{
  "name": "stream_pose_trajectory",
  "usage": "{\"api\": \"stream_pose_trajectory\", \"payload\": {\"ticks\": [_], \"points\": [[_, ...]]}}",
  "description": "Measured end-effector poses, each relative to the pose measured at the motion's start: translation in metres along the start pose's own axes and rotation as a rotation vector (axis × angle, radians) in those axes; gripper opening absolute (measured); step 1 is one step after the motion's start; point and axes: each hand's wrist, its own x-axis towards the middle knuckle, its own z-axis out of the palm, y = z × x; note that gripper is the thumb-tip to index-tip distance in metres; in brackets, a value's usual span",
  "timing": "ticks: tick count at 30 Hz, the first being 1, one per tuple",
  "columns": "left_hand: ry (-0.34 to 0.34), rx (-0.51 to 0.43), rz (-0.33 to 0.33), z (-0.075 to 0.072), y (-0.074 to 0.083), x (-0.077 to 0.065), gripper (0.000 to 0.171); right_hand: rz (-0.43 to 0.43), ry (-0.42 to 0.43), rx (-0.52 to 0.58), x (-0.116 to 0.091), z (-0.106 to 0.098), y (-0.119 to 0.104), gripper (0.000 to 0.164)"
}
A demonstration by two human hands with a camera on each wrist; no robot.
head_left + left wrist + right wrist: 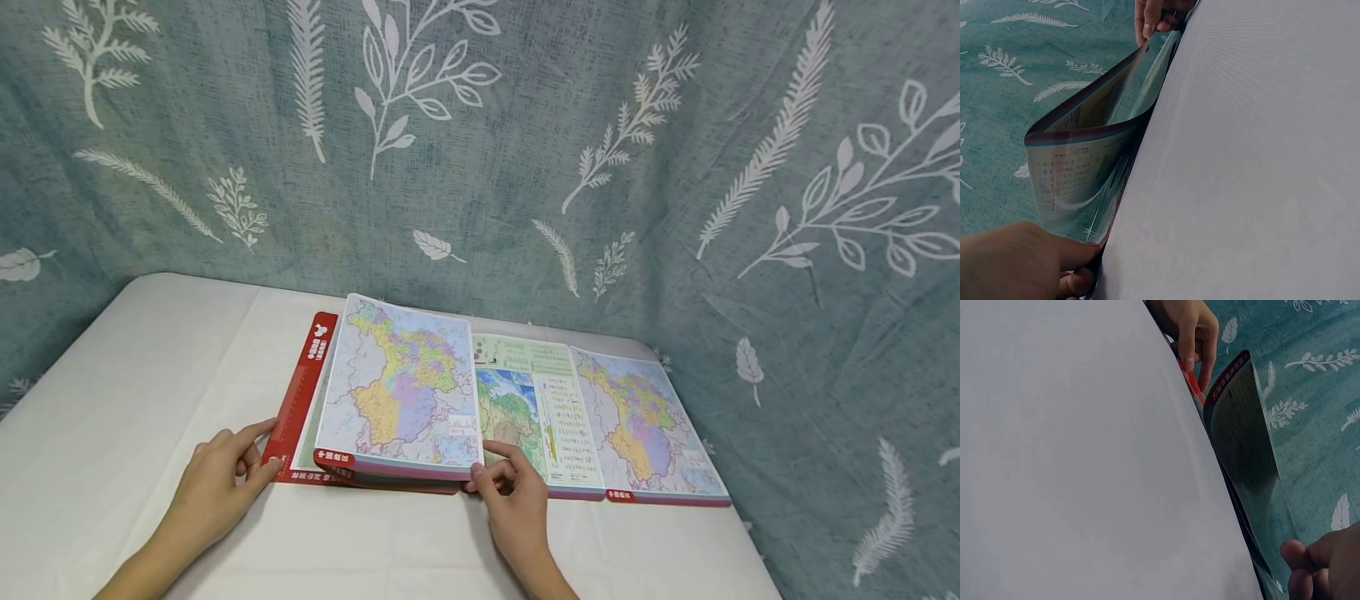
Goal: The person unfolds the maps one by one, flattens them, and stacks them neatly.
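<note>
Anchoring folding China map (513,404), likely: your left grip (219,483) pinches its red margin (302,387) | right grip (517,502) pinches raised panel (405,379)

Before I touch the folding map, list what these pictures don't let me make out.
Head: fine print on the raised political-map panel, too small.
Head: left part of the terrain map, covered by that panel.
Left wrist: text on the bent panel, blurred.
Right wrist: part of the right hand, cut off by the edge.
</note>
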Motion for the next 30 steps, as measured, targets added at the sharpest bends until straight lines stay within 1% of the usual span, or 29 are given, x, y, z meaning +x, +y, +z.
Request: {"api": "stream_pose_trajectory", "payload": {"ticks": [4,10,15,19,25,30], "points": [[-0.001,0.001,0.001,0.0,0.0,0.0,0.051,0.004,0.005,-0.008,0.001,-0.007,0.001,0.027],[0.017,-0.003,0.01,0.001,0.0,0.0,0.051,0.021,-0.003,-0.026,0.0,-0.014,0.004,0.028],[0.025,-0.009,0.013,0.002,-0.001,0.0,0.05,0.022,-0.006,-0.006,0.0,-0.017,0.005,0.028],[0.023,-0.01,0.015,0.002,-0.001,0.0,0.05,0.02,-0.003,0.002,0.002,-0.021,0.007,0.028],[0.016,-0.001,0.013,0.001,-0.001,0.001,0.051,0.023,0.015,-0.014,0.005,-0.028,0.009,0.026],[0.008,0.001,0.006,0.001,-0.001,0.0,0.051,0.022,0.005,0.0,0.004,-0.032,0.012,0.028]]}}
